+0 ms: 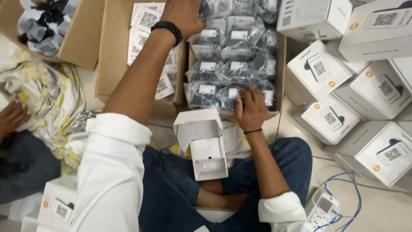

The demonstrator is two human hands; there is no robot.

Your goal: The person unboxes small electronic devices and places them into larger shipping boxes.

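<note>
A brown cardboard carton [280,64] in front of me holds several dark devices sealed in clear plastic bags [223,68]. My left hand [182,15], with a black bead bracelet on the wrist, reaches into the far end of the carton among the bags; whether it grips one I cannot tell. My right hand [250,108] rests on a bagged device at the carton's near edge, fingers curled on it. An open white small box [205,146] lies on my lap, lid flap up, empty inside.
Stacked white product boxes [343,81] fill the right side. A second cardboard carton [112,51] on the left holds printed cards [148,25]. A white power strip with blue cable [322,208] lies at lower right. Another person's hand [12,118] rests on patterned cloth at left.
</note>
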